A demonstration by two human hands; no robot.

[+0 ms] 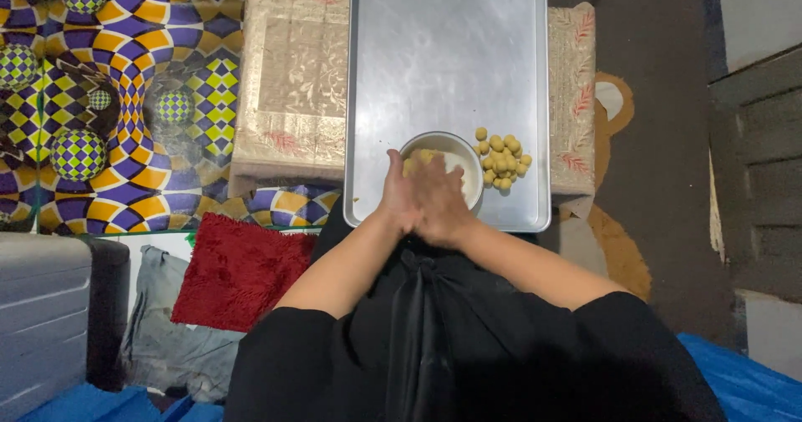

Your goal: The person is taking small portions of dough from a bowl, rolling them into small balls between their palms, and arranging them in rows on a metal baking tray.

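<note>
Two hands pressed palm to palm, left hand (399, 198) against right hand (441, 207), likely rolling dough; nothing visible between them. Bowl of yellow dough (451, 165) sits at 12 o'clock, within reach. Finished dough balls (501, 158) clustered at 1 o'clock on metal tray (447, 46).

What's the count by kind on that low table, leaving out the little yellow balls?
Long silver metal tray: 1
Round white bowl: 1
Bare hands, left hand and right hand, pressed together over the bowl: 2
Total: 4
</note>
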